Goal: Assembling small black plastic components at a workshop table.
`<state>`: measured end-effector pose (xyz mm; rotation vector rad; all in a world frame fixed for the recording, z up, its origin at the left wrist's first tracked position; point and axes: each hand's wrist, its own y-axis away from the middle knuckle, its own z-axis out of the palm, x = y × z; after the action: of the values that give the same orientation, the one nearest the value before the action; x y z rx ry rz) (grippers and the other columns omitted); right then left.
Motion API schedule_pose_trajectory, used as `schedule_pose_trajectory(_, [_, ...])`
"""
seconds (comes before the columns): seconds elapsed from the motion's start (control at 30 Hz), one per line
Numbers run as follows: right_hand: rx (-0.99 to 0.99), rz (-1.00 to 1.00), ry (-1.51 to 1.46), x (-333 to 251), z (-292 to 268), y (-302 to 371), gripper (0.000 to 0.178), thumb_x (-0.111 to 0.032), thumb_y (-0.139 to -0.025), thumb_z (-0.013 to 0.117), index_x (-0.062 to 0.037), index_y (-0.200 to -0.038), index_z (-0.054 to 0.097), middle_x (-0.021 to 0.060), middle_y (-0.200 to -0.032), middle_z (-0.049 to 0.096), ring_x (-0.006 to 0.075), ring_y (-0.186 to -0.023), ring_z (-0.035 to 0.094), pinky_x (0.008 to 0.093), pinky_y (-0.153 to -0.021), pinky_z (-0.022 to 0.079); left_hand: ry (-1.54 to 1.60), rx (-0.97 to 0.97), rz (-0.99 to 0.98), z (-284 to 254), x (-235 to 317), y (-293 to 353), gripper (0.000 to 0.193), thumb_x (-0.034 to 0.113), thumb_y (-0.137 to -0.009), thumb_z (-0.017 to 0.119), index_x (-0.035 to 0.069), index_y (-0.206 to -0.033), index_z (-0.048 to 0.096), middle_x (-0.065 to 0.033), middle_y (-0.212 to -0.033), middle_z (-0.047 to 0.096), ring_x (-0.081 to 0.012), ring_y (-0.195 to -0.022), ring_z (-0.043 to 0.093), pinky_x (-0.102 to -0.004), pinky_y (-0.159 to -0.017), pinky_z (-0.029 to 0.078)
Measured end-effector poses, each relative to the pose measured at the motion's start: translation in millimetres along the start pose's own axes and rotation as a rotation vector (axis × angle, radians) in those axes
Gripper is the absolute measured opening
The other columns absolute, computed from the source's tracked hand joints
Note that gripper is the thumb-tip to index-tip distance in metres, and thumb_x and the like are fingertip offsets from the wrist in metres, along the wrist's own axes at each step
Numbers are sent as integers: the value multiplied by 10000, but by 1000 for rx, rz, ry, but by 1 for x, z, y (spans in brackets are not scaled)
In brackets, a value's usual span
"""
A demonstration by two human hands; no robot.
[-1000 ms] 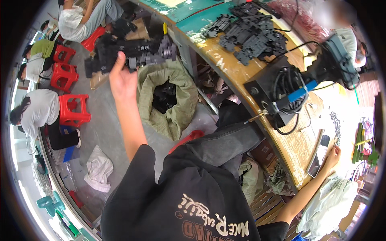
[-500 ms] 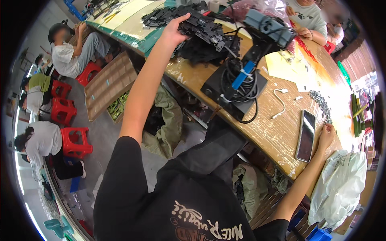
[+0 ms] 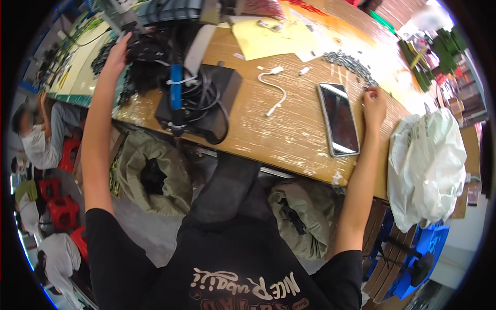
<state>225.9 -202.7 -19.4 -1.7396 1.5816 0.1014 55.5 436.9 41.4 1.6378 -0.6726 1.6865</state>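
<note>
Under left grip (image 3: 116, 57), black parts (image 3: 142, 49)

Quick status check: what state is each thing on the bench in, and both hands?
Left hand: on the black parts pile, grip unclear.
Right hand: resting at the metal bits.
Phone: flat, screen dark.
White cable: loose, unplugged.
Blue tool: lying on the black box.
Sack: open.

A long wooden desk (image 3: 289, 134) with a worn, paint-flecked top runs across the room. Beneath it lies a grey concrete floor (image 3: 150, 232), with olive sacks (image 3: 150, 175) slumped against the desk's edge. Red plastic stools (image 3: 57, 206) stand at the left, where other people sit, and blue crates (image 3: 408, 248) sit at lower right.
</note>
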Motion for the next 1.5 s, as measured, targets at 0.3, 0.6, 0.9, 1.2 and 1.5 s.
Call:
schedule_pose_trajectory(0.3, [-36, 68, 63, -4, -6, -1, 136, -189, -733, 534, -129, -847, 579, 38, -753, 562, 214, -701, 557, 342, -614, 434, -44, 288, 121, -12, 13, 9, 165, 156, -804, 564, 58, -936, 570, -40, -887, 584, -143, -830, 543, -303, -781, 431])
schedule_pose_trajectory(0.6, [-59, 132, 8, -12, -10, 0, 144, -196, -738, 536, -120, -853, 580, 36, -779, 574, 211, -718, 563, 343, -632, 436, 344, 307, 491, -54, 25, 67, 168, 112, -803, 573, -1, -924, 541, -82, -919, 572, -185, -838, 555, -331, -837, 449])
schedule_pose_trajectory(0.9, [32, 28, 2, -3, -6, 1, 183, -188, -772, 505, -98, -903, 595, 92, -867, 561, 250, -757, 556, 351, -678, 433, 243, 385, 438, -21, 11, 275, 260, 223, -838, 484, 4, -977, 468, -69, -759, 519, -144, -643, 498, -247, -583, 419])
schedule_pose_trajectory(1.2, [254, -185, -82, 26, -2, -8, 166, -90, -798, 451, -43, -879, 588, 168, -896, 510, 322, -817, 521, 380, -746, 414, 267, 199, 80, 81, -52, 418, 224, 230, -770, 505, 55, -891, 437, -99, -690, 529, -165, -555, 527, -264, -500, 448])
schedule_pose_trajectory(1.5, [29, -101, 115, -12, -28, 30, 90, -75, -755, 485, 2, -734, 528, 199, -834, 542, 362, -816, 521, 405, -710, 423, 302, -369, -290, 89, -107, 497, 190, 163, -827, 417, 16, -937, 465, -89, -733, 550, -168, -602, 557, -281, -552, 486])
